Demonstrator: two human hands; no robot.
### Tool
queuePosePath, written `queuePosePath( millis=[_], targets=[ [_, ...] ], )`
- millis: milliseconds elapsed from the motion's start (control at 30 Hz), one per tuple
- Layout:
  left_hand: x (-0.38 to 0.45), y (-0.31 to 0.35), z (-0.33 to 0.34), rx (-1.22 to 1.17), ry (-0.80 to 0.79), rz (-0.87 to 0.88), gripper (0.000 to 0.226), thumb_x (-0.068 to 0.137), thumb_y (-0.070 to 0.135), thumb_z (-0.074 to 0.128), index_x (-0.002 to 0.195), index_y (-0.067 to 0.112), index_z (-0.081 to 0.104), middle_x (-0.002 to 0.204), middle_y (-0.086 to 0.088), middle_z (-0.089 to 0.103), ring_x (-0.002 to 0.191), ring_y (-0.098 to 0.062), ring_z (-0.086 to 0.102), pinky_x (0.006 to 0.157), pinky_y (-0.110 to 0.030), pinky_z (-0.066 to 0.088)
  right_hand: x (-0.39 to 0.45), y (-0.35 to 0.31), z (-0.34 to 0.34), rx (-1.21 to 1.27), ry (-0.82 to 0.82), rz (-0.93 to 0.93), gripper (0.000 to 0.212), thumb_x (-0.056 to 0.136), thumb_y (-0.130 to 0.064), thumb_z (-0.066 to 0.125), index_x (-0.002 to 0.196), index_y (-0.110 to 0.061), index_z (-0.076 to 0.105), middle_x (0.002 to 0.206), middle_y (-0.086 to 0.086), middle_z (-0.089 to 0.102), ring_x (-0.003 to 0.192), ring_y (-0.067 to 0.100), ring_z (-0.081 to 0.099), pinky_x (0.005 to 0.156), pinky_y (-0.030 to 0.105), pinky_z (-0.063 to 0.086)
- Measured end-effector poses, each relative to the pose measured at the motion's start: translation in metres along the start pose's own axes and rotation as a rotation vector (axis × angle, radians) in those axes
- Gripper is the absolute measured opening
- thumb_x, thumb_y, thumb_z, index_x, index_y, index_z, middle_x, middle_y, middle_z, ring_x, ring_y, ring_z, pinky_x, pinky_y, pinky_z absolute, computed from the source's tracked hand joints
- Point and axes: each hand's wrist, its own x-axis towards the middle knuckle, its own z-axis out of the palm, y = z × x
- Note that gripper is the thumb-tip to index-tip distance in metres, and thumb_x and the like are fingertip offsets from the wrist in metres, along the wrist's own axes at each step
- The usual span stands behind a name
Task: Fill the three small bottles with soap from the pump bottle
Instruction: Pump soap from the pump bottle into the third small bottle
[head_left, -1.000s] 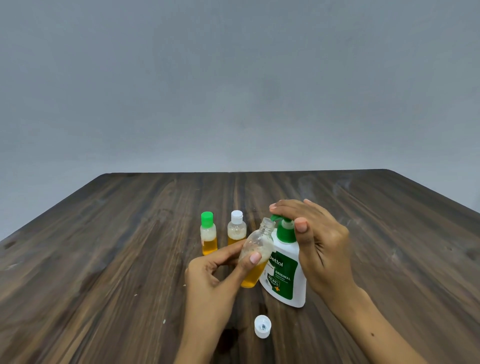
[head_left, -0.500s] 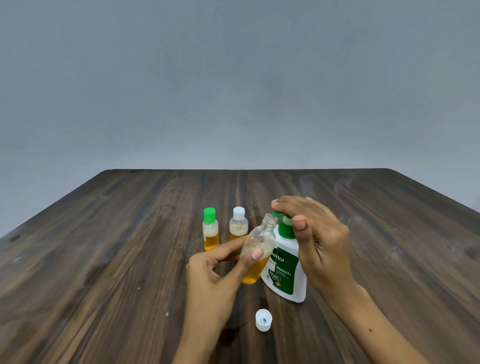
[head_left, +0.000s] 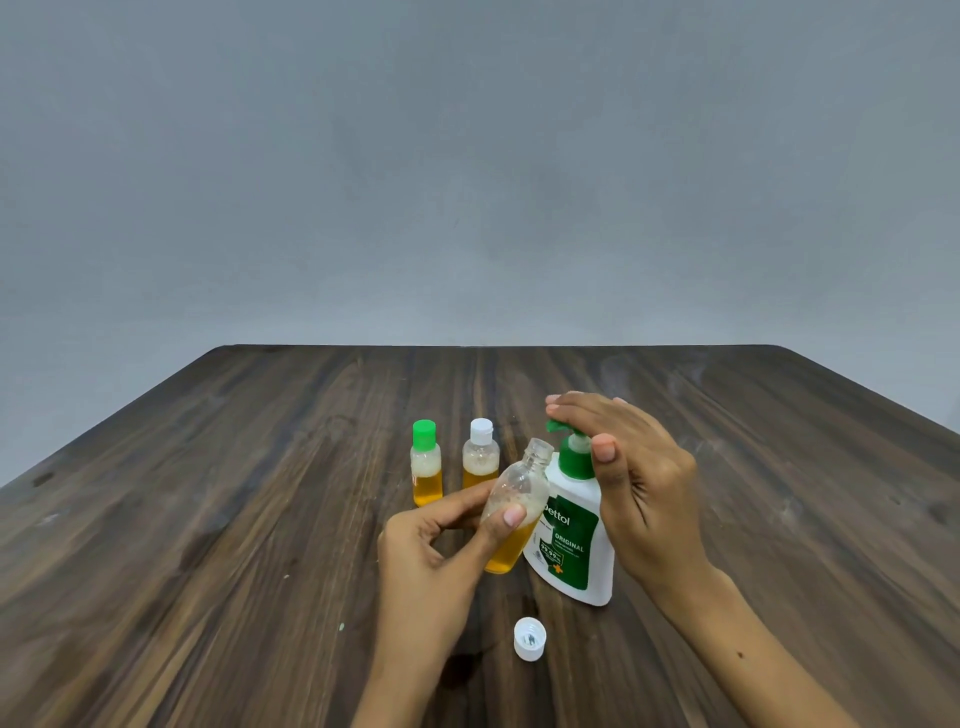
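My left hand (head_left: 436, 545) pinches an uncapped clear small bottle (head_left: 517, 499), tilted so its mouth sits just under the green nozzle of the pump bottle (head_left: 574, 540). Amber soap and foam fill the lower part of the small bottle. My right hand (head_left: 623, 467) lies flat on the pump head with straight fingers, thumb beside the green collar. Behind stand a green-capped small bottle (head_left: 427, 462) and a white-capped small bottle (head_left: 481, 454), both upright with amber soap inside. A loose white cap (head_left: 530, 638) lies on the table in front.
Everything stands on a dark wooden table (head_left: 208, 519) whose far edge meets a plain grey wall. A tiny pale speck lies on the wood left of my left forearm.
The pump head has risen: its white stem now shows above the green collar and my right hand sits higher on it. The small bottle stays at the nozzle.
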Motion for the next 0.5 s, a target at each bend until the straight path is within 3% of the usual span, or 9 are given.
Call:
queuePosePath(
  millis=[233, 400, 500],
  targets=[
    [0.0000, 0.0001, -0.0008, 0.036, 0.017, -0.003, 0.036, 0.069, 0.035, 0.074, 0.101, 0.019, 0.077, 0.096, 0.012, 0.076, 0.099, -0.005, 0.070, 0.083, -0.020, 0.054, -0.0041, -0.0040, 0.0049, 0.025, 0.025, -0.006, 0.058, 0.104, -0.046, 0.026, 0.101, -0.013, 0.073, 0.107, -0.004, 0.071, 0.108, 0.009, 0.064, 0.092, 0.046, 0.051],
    [-0.0016, 0.0001, -0.0013, 0.031, 0.027, -0.021, 0.033, 0.071, 0.032, 0.076, 0.101, 0.018, 0.078, 0.096, 0.010, 0.077, 0.098, -0.009, 0.071, 0.088, -0.030, 0.053, -0.0019, -0.0011, 0.0029, 0.020, 0.034, 0.017, 0.060, 0.104, -0.048, 0.025, 0.102, -0.012, 0.073, 0.108, -0.003, 0.071, 0.109, 0.012, 0.065, 0.090, 0.049, 0.051],
    [-0.0014, 0.0005, -0.0019, 0.031, 0.032, -0.012, 0.033, 0.070, 0.031, 0.076, 0.101, 0.018, 0.078, 0.094, 0.010, 0.077, 0.097, -0.009, 0.071, 0.086, -0.028, 0.054, -0.0018, 0.0010, 0.0019, 0.003, 0.026, 0.011, 0.060, 0.104, -0.048, 0.025, 0.104, -0.011, 0.073, 0.110, -0.002, 0.071, 0.110, 0.011, 0.064, 0.091, 0.048, 0.051]
  ],
)
